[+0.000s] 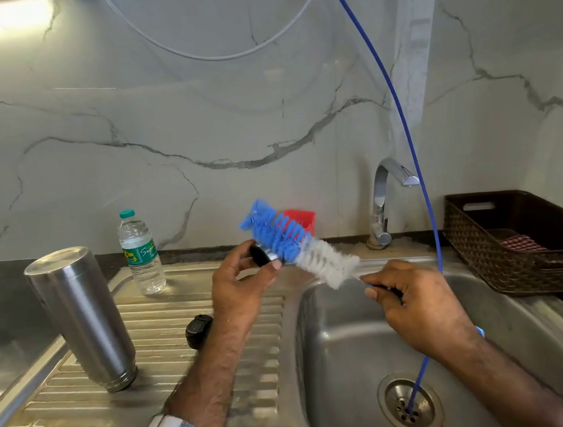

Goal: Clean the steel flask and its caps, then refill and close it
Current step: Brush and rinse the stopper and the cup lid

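The steel flask stands upside down, mouth on the ribbed drainboard, at the left. A black cap lies on the drainboard beside my left forearm. My left hand holds a second cap, black with a steel rim, above the sink's edge. My right hand grips the handle of a bottle brush with blue and white bristles. The blue bristles touch the held cap.
A small plastic water bottle stands at the back of the drainboard. The sink basin lies below my hands, with a blue tube running into its drain. A tap, a red cup and a brown basket are behind.
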